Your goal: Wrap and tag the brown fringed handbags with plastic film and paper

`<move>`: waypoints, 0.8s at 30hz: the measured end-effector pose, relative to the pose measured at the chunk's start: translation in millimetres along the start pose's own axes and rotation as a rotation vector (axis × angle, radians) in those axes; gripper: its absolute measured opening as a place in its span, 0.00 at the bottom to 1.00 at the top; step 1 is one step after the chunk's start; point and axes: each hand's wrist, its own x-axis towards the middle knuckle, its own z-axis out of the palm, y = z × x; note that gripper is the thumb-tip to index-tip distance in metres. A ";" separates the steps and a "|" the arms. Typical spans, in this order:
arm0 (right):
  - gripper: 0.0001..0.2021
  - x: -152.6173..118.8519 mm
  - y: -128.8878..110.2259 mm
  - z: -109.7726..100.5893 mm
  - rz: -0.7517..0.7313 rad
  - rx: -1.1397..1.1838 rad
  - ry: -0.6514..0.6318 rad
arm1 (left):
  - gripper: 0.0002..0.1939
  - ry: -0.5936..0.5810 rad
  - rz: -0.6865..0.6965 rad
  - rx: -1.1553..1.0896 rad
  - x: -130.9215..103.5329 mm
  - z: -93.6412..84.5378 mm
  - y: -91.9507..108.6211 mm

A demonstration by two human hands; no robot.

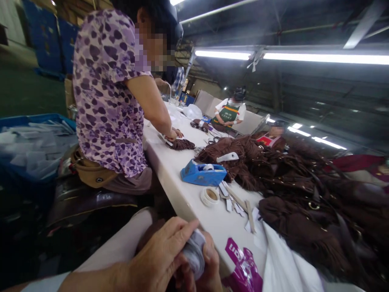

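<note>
Your left hand [162, 248] and right hand [212, 259] were both curled closed around a grey-white roll [196, 255], the left with its fingers laid over the top and the right gripping the far side. You held the roll low, just beside the edge of the bench [182, 198], near a crumpled purple bag [245, 269] and a white cloth [288, 259]. On the bench stood a blue tape dispenser [199, 177], with a tape roll [209, 197] just beside it and a brown heap [246, 150] behind.
</note>
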 end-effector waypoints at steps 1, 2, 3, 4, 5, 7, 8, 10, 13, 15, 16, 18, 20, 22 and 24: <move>0.36 -0.1 0.2 -1.1 -0.035 0.006 0.029 | 0.25 0.013 0.005 -0.019 -0.3 4.0 -7.2; 0.36 -0.3 0.1 -1.8 -0.079 0.031 0.062 | 0.25 0.016 -0.001 -0.036 -0.2 7.2 -13.8; 0.36 -0.7 -0.2 -2.1 -0.116 0.058 0.088 | 0.24 0.013 -0.014 -0.052 0.1 9.6 -19.7; 0.36 -1.0 -0.2 -2.1 -0.130 0.067 0.101 | 0.24 0.007 -0.029 -0.067 0.2 11.1 -24.6; 0.36 -1.4 0.5 -1.9 -0.133 0.071 0.108 | 0.23 0.002 -0.043 -0.082 -0.3 11.8 -28.7; 0.35 -1.9 4.5 -1.1 -0.137 0.075 0.117 | 0.23 0.005 -0.075 -0.113 -3.8 11.5 -34.5; 0.35 -2.2 8.1 -0.4 -0.138 0.076 0.121 | 0.23 0.011 -0.098 -0.130 -6.9 10.7 -36.7; 0.34 -2.8 18.0 1.8 -0.138 0.081 0.126 | 0.22 0.018 -0.145 -0.153 -14.3 8.3 -40.1; 0.34 -3.6 33.9 6.7 -0.125 0.109 0.132 | 0.22 0.021 -0.168 -0.101 -24.6 2.7 -44.1; 0.35 -3.9 41.1 10.2 -0.107 0.133 0.126 | 0.21 0.022 -0.177 -0.046 -28.7 -1.5 -46.1; 0.36 -4.0 43.2 11.8 -0.099 0.142 0.118 | 0.21 0.017 -0.190 -0.030 -29.8 -3.3 -47.0; 0.36 -4.3 45.5 14.4 -0.088 0.151 0.103 | 0.21 0.011 -0.223 -0.024 -30.6 -5.6 -49.0; 0.35 -4.3 46.9 16.8 -0.089 0.159 0.141 | 0.21 0.016 -0.258 -0.057 -30.1 -5.0 -52.4; 0.31 -4.0 49.3 19.2 -0.082 0.190 0.239 | 0.21 0.030 -0.304 -0.133 -29.2 -0.7 -57.6; 0.30 -3.3 52.5 21.6 -0.046 0.257 0.375 | 0.22 0.043 -0.369 -0.261 -28.0 6.5 -64.2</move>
